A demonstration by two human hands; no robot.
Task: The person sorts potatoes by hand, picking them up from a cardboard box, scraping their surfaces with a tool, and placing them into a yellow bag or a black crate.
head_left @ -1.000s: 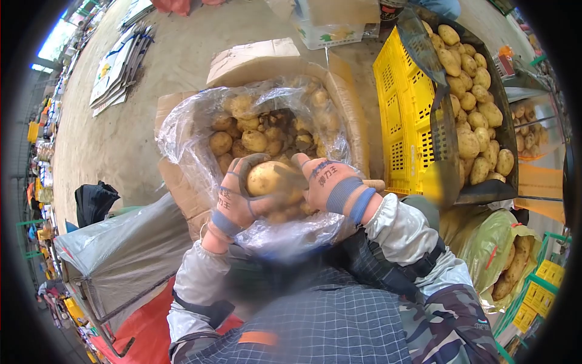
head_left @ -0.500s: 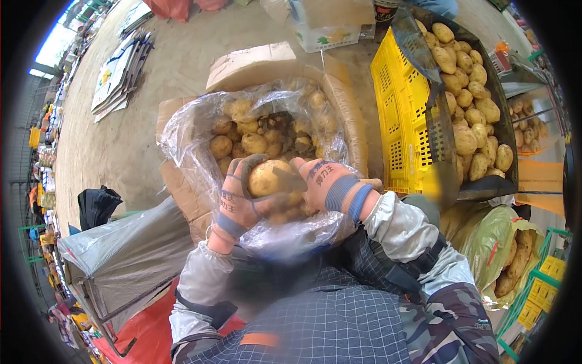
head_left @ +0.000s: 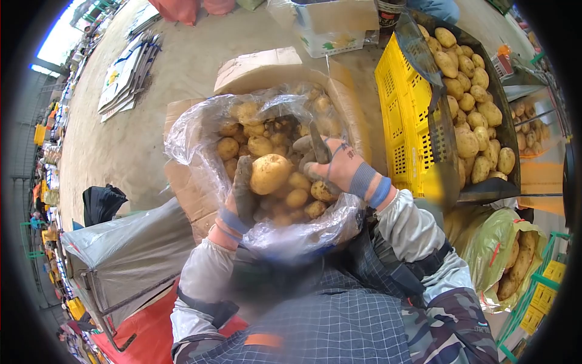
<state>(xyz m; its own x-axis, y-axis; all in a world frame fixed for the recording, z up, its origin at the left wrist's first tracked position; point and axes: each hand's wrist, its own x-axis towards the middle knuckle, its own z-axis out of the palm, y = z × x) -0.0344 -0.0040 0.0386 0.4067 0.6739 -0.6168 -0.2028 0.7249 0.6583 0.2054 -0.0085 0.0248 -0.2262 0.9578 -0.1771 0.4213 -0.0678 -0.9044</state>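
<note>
A large potato (head_left: 270, 174) rests against the gloved fingers of my left hand (head_left: 237, 197), over the near part of the box; the thumb is hard to make out. My right hand (head_left: 345, 165) is apart from it, over the right side of the box, with its fingers spread and nothing visible in them. Both gloves are orange with dark palms and blue cuff bands. Below the hands, more potatoes (head_left: 259, 145) lie in a clear plastic liner (head_left: 191, 133) inside an open cardboard box (head_left: 348, 109).
To the right stands a yellow crate (head_left: 397, 115) beside a dark-lined container of potatoes (head_left: 467, 142). A green bag (head_left: 485, 255) holds long tubers at lower right. Flattened cartons (head_left: 127, 76) lie on the floor at left. A white carton (head_left: 330, 36) stands at the back.
My right hand has drawn away from the large potato, its fingers opening out. The potato stays at my left hand, whose fingers have turned more upright. The view has shifted slightly.
</note>
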